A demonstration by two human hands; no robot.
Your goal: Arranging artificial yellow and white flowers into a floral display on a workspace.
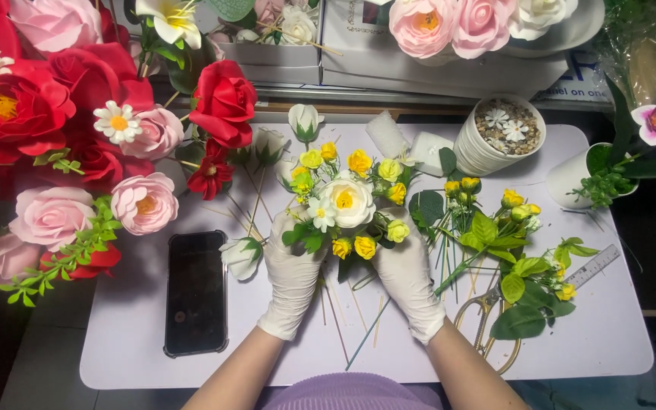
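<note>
We are gripping one small posy (349, 203) in both gloved hands over the middle of the white mat (130, 334): our left hand (290, 275) is clasping its left side, our right hand (405, 279) its right. We are counting one white bloom at its centre and about eight yellow buds around it. One black phone (195, 292) is lying left. One ribbed white pot (495, 137), one ruler (592, 266) and gold scissors (487, 319) are sitting right. Pale flat boxes (389, 61) are lining the far edge.

You are looking down on a white work table (138, 334) lying under even light; grey floor (39, 372) is showing at seven o'clock, darkness at three.
</note>
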